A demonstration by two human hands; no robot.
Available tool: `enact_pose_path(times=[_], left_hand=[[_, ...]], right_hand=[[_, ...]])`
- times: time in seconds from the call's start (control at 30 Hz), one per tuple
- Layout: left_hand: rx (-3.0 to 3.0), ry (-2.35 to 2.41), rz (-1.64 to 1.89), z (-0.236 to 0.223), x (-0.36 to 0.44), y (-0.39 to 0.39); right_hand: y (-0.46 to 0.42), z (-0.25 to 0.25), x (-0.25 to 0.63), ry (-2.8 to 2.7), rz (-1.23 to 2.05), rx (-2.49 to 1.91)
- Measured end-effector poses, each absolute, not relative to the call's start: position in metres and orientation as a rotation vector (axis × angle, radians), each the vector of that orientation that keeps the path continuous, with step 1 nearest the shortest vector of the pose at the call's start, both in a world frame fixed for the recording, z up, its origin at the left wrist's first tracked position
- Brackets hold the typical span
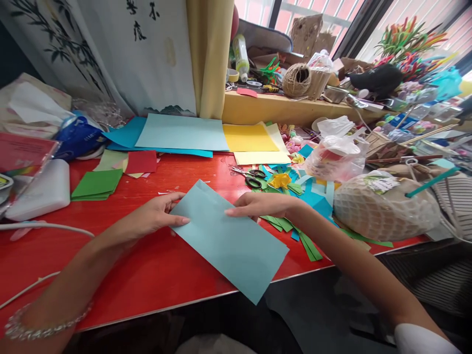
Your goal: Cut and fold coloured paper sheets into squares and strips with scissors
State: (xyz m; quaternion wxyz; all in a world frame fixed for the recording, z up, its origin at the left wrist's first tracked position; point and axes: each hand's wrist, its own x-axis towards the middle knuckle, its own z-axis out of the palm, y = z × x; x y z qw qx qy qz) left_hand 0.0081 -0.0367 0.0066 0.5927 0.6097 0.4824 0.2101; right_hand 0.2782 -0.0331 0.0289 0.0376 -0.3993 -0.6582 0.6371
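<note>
A folded light-blue paper sheet [232,243] lies slanted on the red table [147,265], its lower corner hanging over the front edge. My left hand [155,216] pinches the sheet's left edge, fingers on top. My right hand [261,205] presses flat on the upper right edge of the same sheet. A bracelet circles my left wrist.
Black-handled scissors [250,177] lie just beyond my right hand among green and blue paper scraps [295,231]. Green squares [96,185], blue sheets [177,132] and yellow sheets [254,140] lie farther back. A netted bundle [383,209] and plastic bags crowd the right; a white box [44,189] sits left.
</note>
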Motion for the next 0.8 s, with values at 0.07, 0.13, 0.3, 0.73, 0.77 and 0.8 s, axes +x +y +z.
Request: enact_pose_path(times=[0.07, 0.13, 0.3, 0.73, 0.77, 0.8], left_hand=[[1.431, 1.142, 0.539, 0.008, 0.008, -0.036], [1.429, 1.194, 0.658, 0.01, 0.009, -0.036], [1.252, 1.194, 0.993, 0.011, 0.013, -0.037], [1.322, 1.264, 1.029, 0.001, 0.02, -0.042], [1.32, 1.263, 1.007, 0.001, 0.021, -0.042], [1.318, 1.261, 0.971, 0.001, 0.022, -0.043]], right_hand=[[-0.035, 0.02, 0.268, -1.941, 1.909, -1.302], [-0.037, 0.013, 0.261, -1.816, 1.895, -1.318], [-0.043, 0.007, 0.253, -1.485, 1.783, -1.304], [-0.043, 0.0, 0.245, -1.355, 1.714, -1.17], [-0.043, -0.001, 0.245, -1.348, 1.709, -1.163], [-0.043, -0.001, 0.244, -1.34, 1.703, -1.155]])
